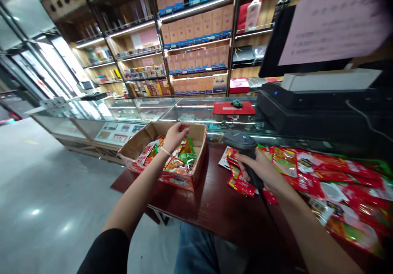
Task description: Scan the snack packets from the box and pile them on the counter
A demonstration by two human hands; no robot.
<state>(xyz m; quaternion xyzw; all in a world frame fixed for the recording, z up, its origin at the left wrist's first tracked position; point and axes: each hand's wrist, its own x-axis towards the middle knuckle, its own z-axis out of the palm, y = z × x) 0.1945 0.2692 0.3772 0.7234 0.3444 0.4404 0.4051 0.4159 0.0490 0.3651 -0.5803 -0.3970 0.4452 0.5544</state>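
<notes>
At the left edge of the dark glossy wooden table [211,204] sits an open brown cardboard box [172,151] stuffed with crinkly red and green foil snack packets [181,159]. The left hand [175,135] hovers over them, fingers loosely curled and holding nothing, so it looks like it's picking one out. The right hand [260,169] is wrapped tight round a black plastic handheld barcode scanner [244,151], head tipped down at the shiny red packets [322,180] spread flat along the right side, probably so the codes face up.
</notes>
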